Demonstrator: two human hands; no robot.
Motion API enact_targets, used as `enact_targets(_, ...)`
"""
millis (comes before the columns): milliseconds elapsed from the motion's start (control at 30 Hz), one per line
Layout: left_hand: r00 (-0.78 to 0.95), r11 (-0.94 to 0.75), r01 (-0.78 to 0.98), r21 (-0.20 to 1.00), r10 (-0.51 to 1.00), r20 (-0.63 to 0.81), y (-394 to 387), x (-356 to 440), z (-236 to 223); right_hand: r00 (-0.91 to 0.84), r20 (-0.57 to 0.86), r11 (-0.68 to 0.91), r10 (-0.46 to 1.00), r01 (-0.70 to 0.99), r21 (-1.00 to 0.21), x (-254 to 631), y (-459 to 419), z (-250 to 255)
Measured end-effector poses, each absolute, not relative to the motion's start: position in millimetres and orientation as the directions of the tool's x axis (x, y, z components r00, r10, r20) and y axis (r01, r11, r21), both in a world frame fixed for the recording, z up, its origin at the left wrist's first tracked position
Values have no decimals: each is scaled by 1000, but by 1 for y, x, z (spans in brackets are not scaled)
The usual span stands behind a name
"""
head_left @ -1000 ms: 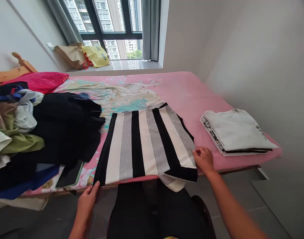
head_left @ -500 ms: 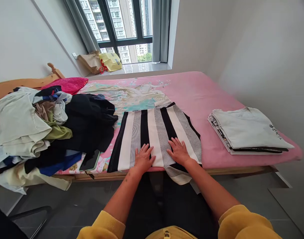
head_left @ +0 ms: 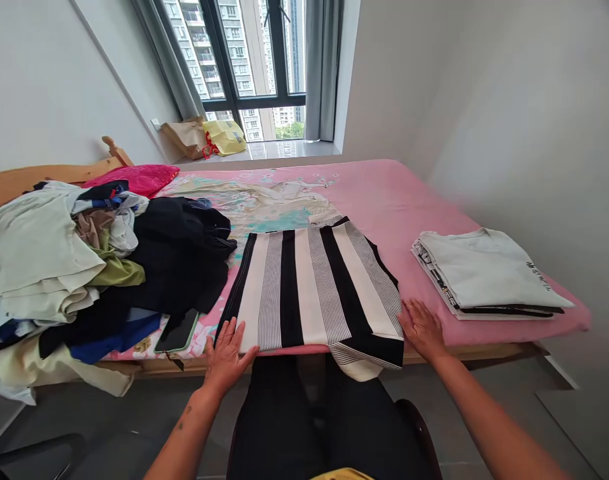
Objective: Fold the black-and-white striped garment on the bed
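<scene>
A black, white and striped garment (head_left: 314,283) lies flattened on the bed, one lower corner hanging over the front edge. My left hand (head_left: 227,353) rests with fingers spread at its lower left corner. Over on the right side, my right hand (head_left: 423,328) is open, fingertips at the garment's right edge and palm toward the pink sheet. Neither hand grips anything. A phone (head_left: 177,331) lies on the bed left of my left hand.
A heap of mixed clothes (head_left: 49,260) covers the bed's left side, some hanging off the edge. A stack of folded shirts (head_left: 489,270) sits at the right on the pink sheet (head_left: 374,193). Paper bags (head_left: 187,137) stand by the window. A chair (head_left: 39,450) is at lower left.
Both hands have slid apart from the middle of the garment to its left and right sides. The garment stays in place, its lower right corner lying a little differently. The view has tilted slightly.
</scene>
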State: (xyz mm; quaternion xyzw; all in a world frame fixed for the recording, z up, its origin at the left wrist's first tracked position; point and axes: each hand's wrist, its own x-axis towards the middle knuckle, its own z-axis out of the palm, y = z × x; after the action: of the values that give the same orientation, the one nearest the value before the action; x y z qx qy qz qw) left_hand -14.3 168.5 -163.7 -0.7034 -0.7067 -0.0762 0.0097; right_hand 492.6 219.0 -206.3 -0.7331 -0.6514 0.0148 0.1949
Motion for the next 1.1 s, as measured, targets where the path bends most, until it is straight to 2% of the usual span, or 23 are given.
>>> enact_targets(133,105,-136,983,123,967,234,155,-35,-178,129,327,37,936,889,-456,485,189,-206)
enact_targets(267,49,-130,965,226,942,333,145,-44,-184,238,319,32,917,755,-655,456,142,-208)
enact_targets(367,-117,-50,928,369,901,417,138,-32,-184,334,114,-73,936,500,-863,433,117,-206)
enact_targets(467,-332,63,851,522,834,441,129,-15,-186,298,-106,-169,949,195,-966,421,111,-199)
enact_targets(533,-488,147,736,661,792,367,124,-7,-190,247,-194,-214,949,57,-975,417,114,-192)
enact_targets(633,-670,229,401,887,734,113,121,-7,-196,80,-316,-316,945,-23,-949,415,116,-179)
enact_targets(733,-714,253,109,961,692,-101,121,-16,-197,-24,-362,-363,932,-52,-930,414,109,-167)
enact_targets(833,-723,244,107,964,685,-93,119,-24,-191,-45,-398,-399,916,-192,-897,413,97,-170)
enact_targets(867,-722,236,155,959,690,-53,118,-26,-189,-63,-420,-422,905,-238,-875,413,92,-174)
enact_targets(933,-684,214,377,901,721,115,116,-27,-183,-94,-475,-480,875,-292,-827,412,84,-186)
enact_targets(967,-624,194,531,825,749,225,116,-27,-180,-104,-504,-511,857,-290,-809,411,81,-191)
enact_targets(1033,-410,126,812,570,818,404,118,-29,-174,-125,-555,-568,822,-233,-789,410,74,-198)
enact_targets(1100,-207,35,935,353,863,462,123,-32,-170,-147,-579,-595,802,-123,-794,410,70,-198)
